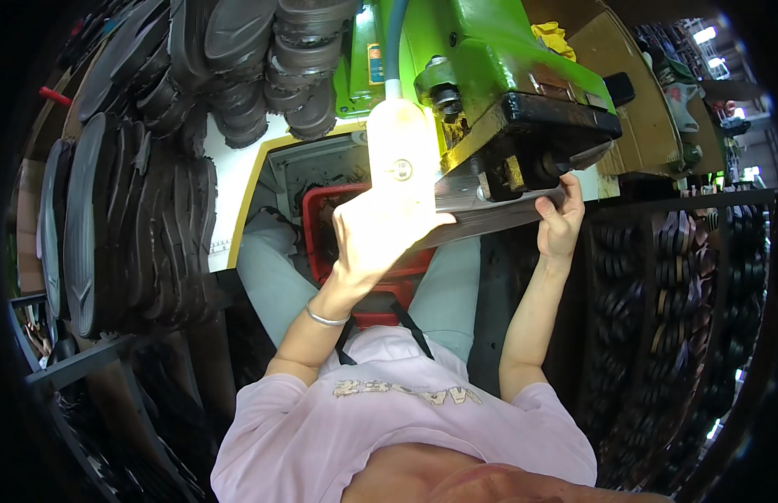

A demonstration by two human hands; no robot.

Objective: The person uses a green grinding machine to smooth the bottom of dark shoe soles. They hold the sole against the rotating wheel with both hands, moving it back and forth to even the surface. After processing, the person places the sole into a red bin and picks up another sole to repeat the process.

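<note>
Green machine (489,50), dark soles (137,235) stacked left

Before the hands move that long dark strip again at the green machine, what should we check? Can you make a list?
1. Left hand on the strip: cannot tell. The lamp glares over it and washes out the fingers.
2. Right hand on the long dark strip: ok. Its fingers curl around the strip's far end.
3. Strip under the green machine: ok. It lies just below the black head.
4. Fingers away from the black head: not ok. The right hand is very close beneath it.
5. Red crate under the work: ok. It sits below, between the knees.
6. Stacked dark soles: ok. They stand well to the left, apart from both hands.
</note>
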